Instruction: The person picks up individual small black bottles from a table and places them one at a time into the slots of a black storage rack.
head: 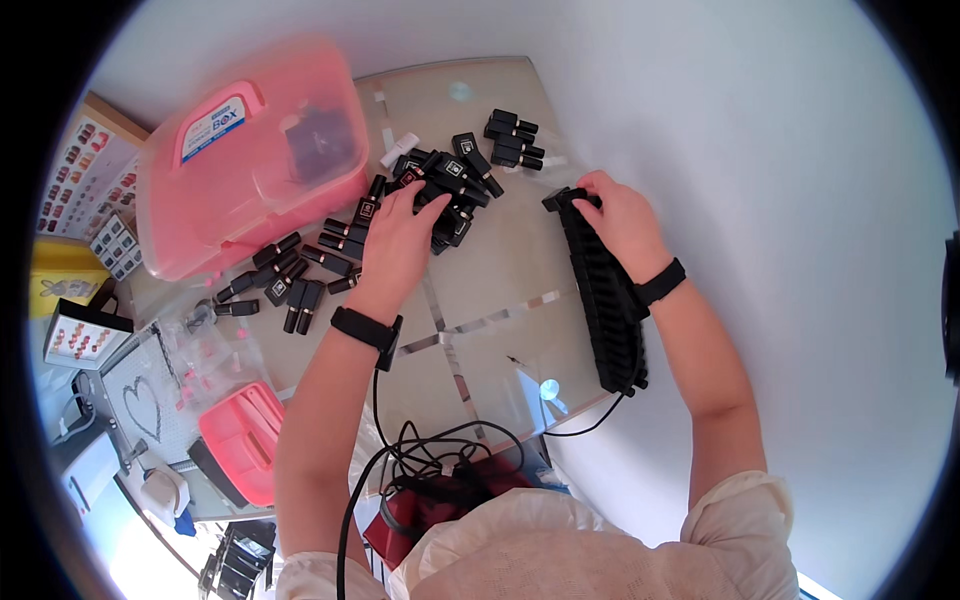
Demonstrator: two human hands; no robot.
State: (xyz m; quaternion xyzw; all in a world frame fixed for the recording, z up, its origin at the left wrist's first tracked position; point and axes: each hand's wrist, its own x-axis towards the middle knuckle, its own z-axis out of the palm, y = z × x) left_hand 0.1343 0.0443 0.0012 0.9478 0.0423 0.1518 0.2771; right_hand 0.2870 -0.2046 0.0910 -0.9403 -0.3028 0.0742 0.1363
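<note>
My left hand [399, 232] is over a loose pile of black nail polish bottles [454, 169], thumb and forefinger apart, fingertips on or just above the bottles. No bottle looks lifted in it. At the table's right edge, my right hand [621, 221] has its thumb and fingers around a black bottle [559, 199] at the far end of a long row. This row of black bottles [600, 307] runs close along the wall, packed side by side. Part of it is hidden by my right hand and wrist. Both wrists wear black bands.
Beside the pile stands a pink storage box [262, 165] with a clear lid. Several bottles [514, 139] lie together at the far right. A white bottle [400, 150] touches the pile. A pink tray [244, 442] is at left; black cables [450, 442] loop at the near edge.
</note>
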